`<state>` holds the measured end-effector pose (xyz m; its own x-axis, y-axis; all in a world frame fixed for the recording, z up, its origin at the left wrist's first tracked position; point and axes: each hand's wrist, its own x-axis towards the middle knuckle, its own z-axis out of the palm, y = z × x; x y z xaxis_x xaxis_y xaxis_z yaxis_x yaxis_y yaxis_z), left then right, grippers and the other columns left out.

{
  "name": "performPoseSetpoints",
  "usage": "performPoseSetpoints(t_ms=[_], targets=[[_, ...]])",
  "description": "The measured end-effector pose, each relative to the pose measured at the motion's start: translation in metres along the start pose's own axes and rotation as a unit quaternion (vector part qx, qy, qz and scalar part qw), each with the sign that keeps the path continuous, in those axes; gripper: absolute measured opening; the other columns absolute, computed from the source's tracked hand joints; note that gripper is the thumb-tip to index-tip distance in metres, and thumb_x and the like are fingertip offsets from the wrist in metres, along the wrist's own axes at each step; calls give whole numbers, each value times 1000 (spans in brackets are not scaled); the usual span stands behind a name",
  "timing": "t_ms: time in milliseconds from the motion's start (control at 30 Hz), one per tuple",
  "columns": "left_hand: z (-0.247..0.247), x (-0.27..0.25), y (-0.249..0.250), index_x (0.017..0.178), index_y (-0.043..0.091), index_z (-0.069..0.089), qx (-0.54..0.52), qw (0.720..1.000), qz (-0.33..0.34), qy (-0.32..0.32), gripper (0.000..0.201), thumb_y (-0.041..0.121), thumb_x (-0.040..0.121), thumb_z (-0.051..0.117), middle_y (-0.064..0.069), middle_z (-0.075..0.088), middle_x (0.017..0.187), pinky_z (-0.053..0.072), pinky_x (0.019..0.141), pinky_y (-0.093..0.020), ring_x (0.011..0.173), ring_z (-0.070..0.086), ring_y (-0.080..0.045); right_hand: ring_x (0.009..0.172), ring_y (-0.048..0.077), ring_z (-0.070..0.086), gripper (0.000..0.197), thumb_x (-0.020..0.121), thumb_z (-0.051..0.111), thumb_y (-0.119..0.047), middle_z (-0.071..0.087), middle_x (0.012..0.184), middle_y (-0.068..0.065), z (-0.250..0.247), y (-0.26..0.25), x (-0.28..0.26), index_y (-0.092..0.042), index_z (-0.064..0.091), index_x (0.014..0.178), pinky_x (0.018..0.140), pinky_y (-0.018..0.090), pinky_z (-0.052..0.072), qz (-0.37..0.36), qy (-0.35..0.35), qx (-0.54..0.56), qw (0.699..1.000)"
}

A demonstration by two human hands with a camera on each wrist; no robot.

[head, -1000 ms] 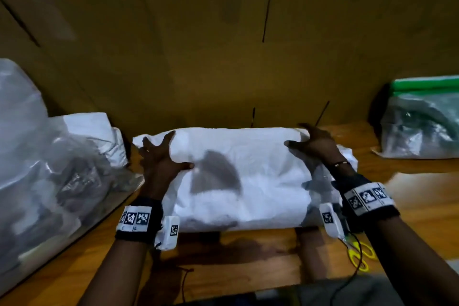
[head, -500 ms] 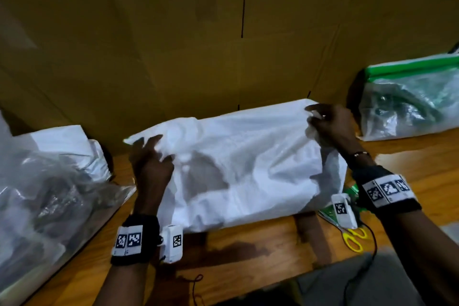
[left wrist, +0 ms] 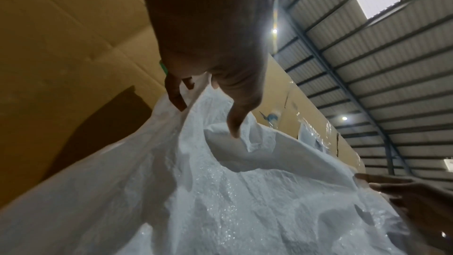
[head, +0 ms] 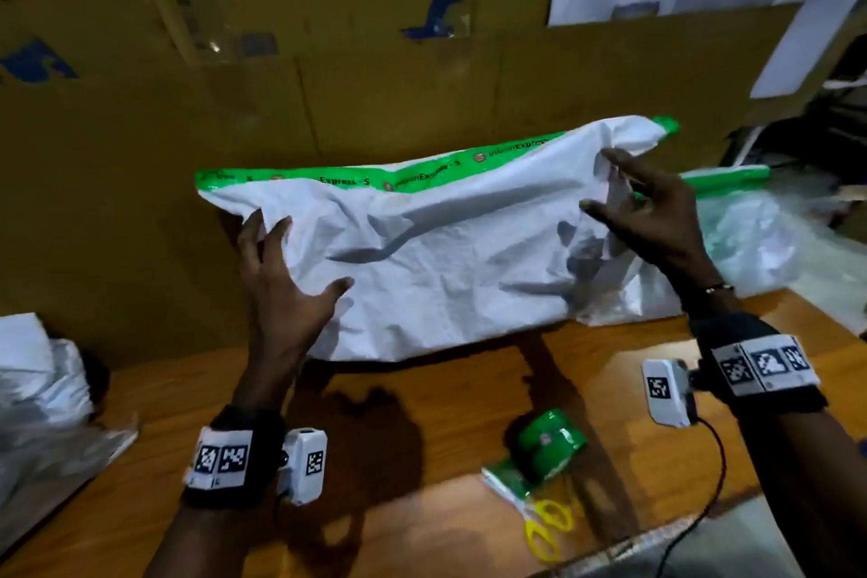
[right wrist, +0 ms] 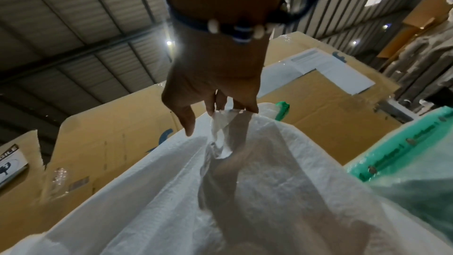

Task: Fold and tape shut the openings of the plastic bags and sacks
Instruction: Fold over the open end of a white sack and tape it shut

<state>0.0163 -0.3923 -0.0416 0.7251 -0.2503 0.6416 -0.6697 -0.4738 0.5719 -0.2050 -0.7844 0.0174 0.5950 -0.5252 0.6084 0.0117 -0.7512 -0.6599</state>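
White sack (head: 445, 258) is held up on its lower edge at the back of the wooden table (head: 422, 413), its long axis running left to right across the person, with the green-taped edge (head: 375, 176) uppermost and leaning towards the cardboard wall (head: 328, 85).

Nearest the person, on the table and well apart from the sack, a green tape roll (head: 549, 441) is seen with yellow-handled scissors (head: 546, 526) just in front of it. Both lie on the right-hand side, so the right hand is judged the nearer one for fetching the tape.

Further out, the left hand (head: 286, 282) is laid against the sack's left end with fingers spread and fairly straight; a fold may be caught near the top by the fingertips, but a true pinch cannot be confirmed from the left wrist view. At the sack's right end, a bunch of the white material is pinched by the fingers of the right hand (head: 652, 221), the thumb standing free; the gathered fold is shown clearly in the right wrist view (right wrist: 221, 123).

The taped edge lies above and beyond both sets of fingers, so any fold would have to be brought over towards the person along the sack's whole length.

Farthest off, another green-edged clear bag (head: 750, 221) lies to the right, and more bags (head: 42, 390) are seen at the left.
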Motion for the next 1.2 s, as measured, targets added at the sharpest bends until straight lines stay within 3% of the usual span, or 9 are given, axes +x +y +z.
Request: performPoseSetpoints(t_ms=[233, 367, 467, 567, 667, 733, 900, 1067, 1200], targets=[[99, -6, 65, 162, 29, 29, 21, 1000, -13, 5, 139, 58, 47, 100, -17, -1, 172, 27, 125, -54, 161, 4, -33, 161, 15, 16, 144, 51, 102, -54, 19, 174, 0, -52, 104, 21, -19, 23, 167, 129, 35, 20, -62, -106, -44, 991], [159, -13, 60, 165, 37, 17, 90, 988, -59, -113, 156, 80, 34, 90, -23, -18, 169, 21, 123, -67, 157, -11, -49, 154, 47, 18, 162, 34, 86, -83, -9, 176, 3, -18, 172, 18, -38, 5, 167, 113, 68, 35, 12, -204, -182, 962], [192, -22, 45, 166, 41, 6, 130, 968, -90, -195, 162, 89, 26, 73, -26, -21, 168, 25, 115, -75, 154, -6, -58, 151, 55, 18, 172, 35, 90, -80, -25, 172, 9, 12, 209, 8, -35, -12, 166, 105, 71, 38, 34, -289, -310, 905], [208, -27, 37, 163, 49, -6, 146, 947, -147, -246, 169, 81, 24, 85, -12, -40, 164, 30, 109, -80, 151, -9, -62, 152, 54, 19, 175, 35, 91, -79, -20, 172, 18, 30, 226, 2, -30, -16, 166, 108, 69, 36, 24, -306, -351, 885], [216, -26, 40, 163, 47, -8, 163, 927, -190, -278, 169, 64, 35, 101, -11, -43, 162, 14, 117, -78, 150, -16, -62, 154, 53, 14, 175, 37, 90, -80, -19, 171, 22, 38, 232, 3, -28, -16, 165, 113, 70, 29, 17, -315, -366, 876], [219, -24, 37, 163, 48, -8, 168, 919, -202, -292, 168, 66, 34, 100, -11, -44, 162, 10, 118, -77, 149, -13, -64, 155, 53, 10, 173, 39, 89, -80, -22, 170, 22, 41, 232, 5, -28, -19, 165, 115, 71, 25, 21, -326, -372, 869], [227, -40, 18, 162, 50, -7, 172, 904, -226, -320, 167, 64, 35, 100, -4, -46, 161, 31, 102, -85, 148, -19, -62, 156, 54, 1, 173, 37, 87, -84, -23, 170, 22, 50, 241, -3, -32, -20, 164, 116, 73, 20, 42, -352, -384, 853], [237, -51, 11, 163, 47, -8, 193, 891, -237, -335, 166, 65, 37, 100, -8, -45, 161, 30, 103, -85, 149, -20, -62, 156, 54, -11, 169, 43, 86, -84, -23, 170, 24, 60, 249, -14, -35, -26, 161, 118, 75, 12, 63, -386, -392, 833], [241, -51, 24, 164, 45, -7, 206, 891, -265, -306, 152, 50, 55, 100, -15, -38, 165, 28, 103, -83, 149, -10, -64, 155, 56, -7, 155, 56, 93, -65, -15, 170, 26, 66, 235, -7, -34, -13, 166, 118, 74, 14, 103, -366, -401, 834]])
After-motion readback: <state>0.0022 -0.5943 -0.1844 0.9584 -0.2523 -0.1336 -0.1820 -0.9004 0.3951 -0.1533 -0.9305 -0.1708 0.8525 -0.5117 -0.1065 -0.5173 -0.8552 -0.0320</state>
